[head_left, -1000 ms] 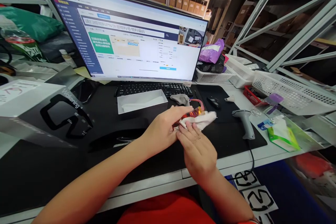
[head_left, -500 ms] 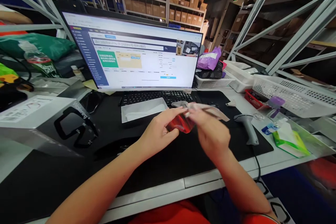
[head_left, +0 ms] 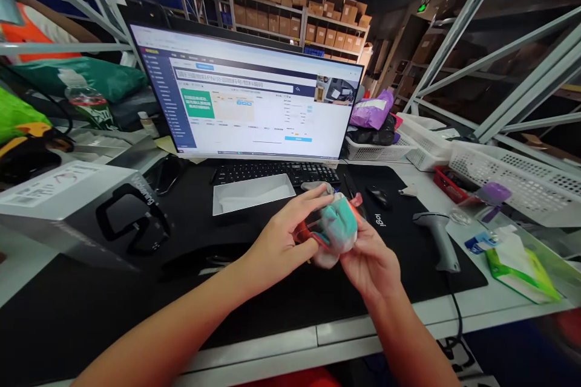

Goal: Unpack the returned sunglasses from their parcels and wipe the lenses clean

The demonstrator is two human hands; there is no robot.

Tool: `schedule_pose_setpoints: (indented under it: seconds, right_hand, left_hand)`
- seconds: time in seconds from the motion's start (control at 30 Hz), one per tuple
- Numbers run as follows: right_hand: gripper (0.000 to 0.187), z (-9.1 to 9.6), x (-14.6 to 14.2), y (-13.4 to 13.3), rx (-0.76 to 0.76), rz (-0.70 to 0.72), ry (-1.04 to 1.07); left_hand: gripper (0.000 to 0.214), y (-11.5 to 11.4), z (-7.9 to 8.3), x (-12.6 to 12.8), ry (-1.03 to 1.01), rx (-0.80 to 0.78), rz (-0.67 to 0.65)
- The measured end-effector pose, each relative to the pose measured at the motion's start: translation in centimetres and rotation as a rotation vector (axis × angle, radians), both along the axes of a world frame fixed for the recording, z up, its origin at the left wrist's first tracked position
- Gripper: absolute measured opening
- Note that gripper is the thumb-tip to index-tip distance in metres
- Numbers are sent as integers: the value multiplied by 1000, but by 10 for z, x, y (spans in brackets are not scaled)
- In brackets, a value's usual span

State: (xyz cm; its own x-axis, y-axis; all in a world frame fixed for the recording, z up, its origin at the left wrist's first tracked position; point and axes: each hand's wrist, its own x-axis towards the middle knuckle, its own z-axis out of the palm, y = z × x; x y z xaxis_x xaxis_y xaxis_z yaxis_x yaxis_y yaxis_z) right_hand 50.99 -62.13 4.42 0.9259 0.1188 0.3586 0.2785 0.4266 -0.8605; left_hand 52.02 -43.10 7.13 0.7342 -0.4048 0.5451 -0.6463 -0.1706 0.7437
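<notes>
Over the black desk mat, my left hand [head_left: 276, 242] and my right hand [head_left: 374, 260] hold a small crumpled bundle [head_left: 339, 224] between them. It shows teal, red and whitish, partly see-through parts; motion blur hides what exactly it is. My left hand's fingers and thumb close on its left side, where red shows. On the right side, my right hand grips it from below with bent fingers. Just behind the hands lies an open white box tray [head_left: 252, 195], in front of the black keyboard [head_left: 276, 172].
A monitor [head_left: 254, 109] stands behind the keyboard. To the left sits a grey box with a printed eyewear shape [head_left: 86, 211]. On the right are a mouse [head_left: 377, 196], a barcode scanner [head_left: 438, 242], a green tissue pack [head_left: 521, 272] and white baskets [head_left: 512, 175].
The bundle has turned and opened out, so its teal part shows where mostly red was seen. My right hand has rolled lower, beneath it. The view has shifted slightly left.
</notes>
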Motion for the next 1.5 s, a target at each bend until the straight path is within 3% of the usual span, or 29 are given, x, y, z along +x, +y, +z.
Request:
schedule_pose_setpoints:
  seconds: [0.1,0.27,0.47,0.73,0.93,1.07,1.33,1.4,1.5]
  right_hand:
    - [40,-7,-7,-2,-101,75,-87]
    - [41,-25,-6,0,-269,17,-89]
    - [27,-16,-5,2,-299,-132,-198]
    - [30,-8,-7,4,-243,-83,-65]
    - [29,0,-9,2,49,-43,280]
    - [31,4,-7,4,163,-56,293]
    - [30,-11,0,3,-42,54,313]
    - [30,-14,1,4,-37,75,337]
    - [34,-15,3,6,94,57,346]
  left_hand:
    - [73,-3,-2,-2,-28,2,-17]
    - [79,-8,-4,-8,50,9,-45]
    - [84,-11,-11,-8,32,55,-84]
    - [82,-11,-12,-4,45,116,-115]
    - [84,-16,-14,-9,48,160,-113]
    - [87,-20,-19,-8,25,139,-111]
    - [86,-20,-25,-7,77,119,-71]
    - [85,-19,-24,-7,90,141,-52]
    - [84,-20,-24,-7,75,191,-30]
